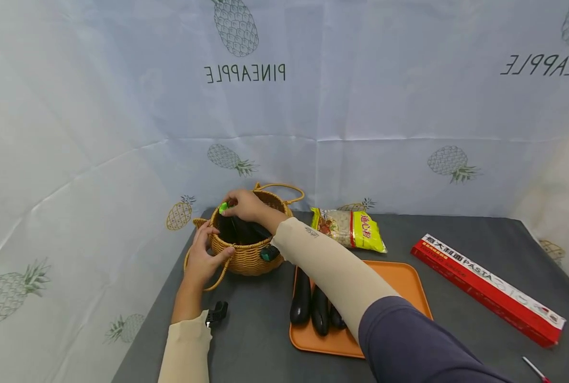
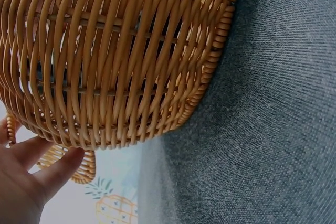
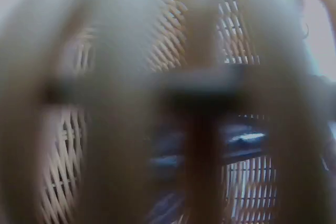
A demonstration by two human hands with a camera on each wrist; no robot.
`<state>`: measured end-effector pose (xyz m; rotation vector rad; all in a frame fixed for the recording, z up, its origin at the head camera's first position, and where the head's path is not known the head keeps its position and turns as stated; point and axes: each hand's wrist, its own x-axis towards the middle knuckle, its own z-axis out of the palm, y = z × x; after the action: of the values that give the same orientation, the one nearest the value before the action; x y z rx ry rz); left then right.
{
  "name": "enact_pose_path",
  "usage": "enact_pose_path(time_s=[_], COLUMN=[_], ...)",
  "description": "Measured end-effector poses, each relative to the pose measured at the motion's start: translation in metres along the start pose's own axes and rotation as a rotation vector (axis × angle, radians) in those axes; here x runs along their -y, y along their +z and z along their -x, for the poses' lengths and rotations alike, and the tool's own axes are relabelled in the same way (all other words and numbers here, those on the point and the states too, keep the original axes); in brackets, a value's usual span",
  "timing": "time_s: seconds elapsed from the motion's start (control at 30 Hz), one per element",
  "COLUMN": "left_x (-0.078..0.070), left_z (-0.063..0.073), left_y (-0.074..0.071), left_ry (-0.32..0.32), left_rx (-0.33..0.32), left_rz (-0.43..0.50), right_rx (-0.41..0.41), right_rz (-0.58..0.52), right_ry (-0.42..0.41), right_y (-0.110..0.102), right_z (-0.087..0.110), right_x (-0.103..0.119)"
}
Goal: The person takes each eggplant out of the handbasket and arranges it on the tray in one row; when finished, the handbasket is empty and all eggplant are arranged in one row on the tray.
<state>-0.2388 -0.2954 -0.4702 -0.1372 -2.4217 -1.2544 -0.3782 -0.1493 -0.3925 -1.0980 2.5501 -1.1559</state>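
Note:
A round wicker basket (image 1: 249, 259) with loop handles stands on the grey cloth, dark eggplants (image 1: 246, 230) inside it. My right hand (image 1: 247, 205) reaches over the rim and pinches the bright green stem end (image 1: 223, 207) of an eggplant whose dark body hangs down into the basket. At the basket's near left side, my left hand (image 1: 204, 259) touches the wicker wall, thumb and fingers spread. Its fingers (image 2: 62, 171) lie fairly straight against the weave in the left wrist view. The right wrist view looks through blurred wicker strands at shiny dark eggplants (image 3: 247, 137).
Several eggplants (image 1: 301, 300) lie on an orange tray (image 1: 404, 279), partly hidden by my right sleeve. Behind it is a yellow pasta bag (image 1: 348, 230). On the right are a long red pasta box (image 1: 487, 290) and a small red-and-white pen-like item (image 1: 535, 368). A printed curtain (image 1: 361, 106) hangs behind.

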Motion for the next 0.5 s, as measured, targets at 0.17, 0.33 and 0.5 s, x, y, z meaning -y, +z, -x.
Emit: enact_pose_path(time_s=[0.17, 0.33, 0.5], left_x=[-0.002, -0.003, 0.000], left_z=[0.000, 0.002, 0.003], left_y=[0.001, 0.003, 0.001], left_ry=[-0.007, -0.012, -0.001], left_rx=[0.005, 0.003, -0.008], left_rz=[-0.001, -0.002, -0.014], right_rx=[0.011, 0.010, -0.024], right_rz=[-0.015, -0.107, -0.322], right_ry=[-0.057, -0.049, -0.058], right_y=[0.001, -0.007, -0.027], right_z=[0.003, 0.009, 0.023], right_x=[-0.003, -0.002, 0.007])
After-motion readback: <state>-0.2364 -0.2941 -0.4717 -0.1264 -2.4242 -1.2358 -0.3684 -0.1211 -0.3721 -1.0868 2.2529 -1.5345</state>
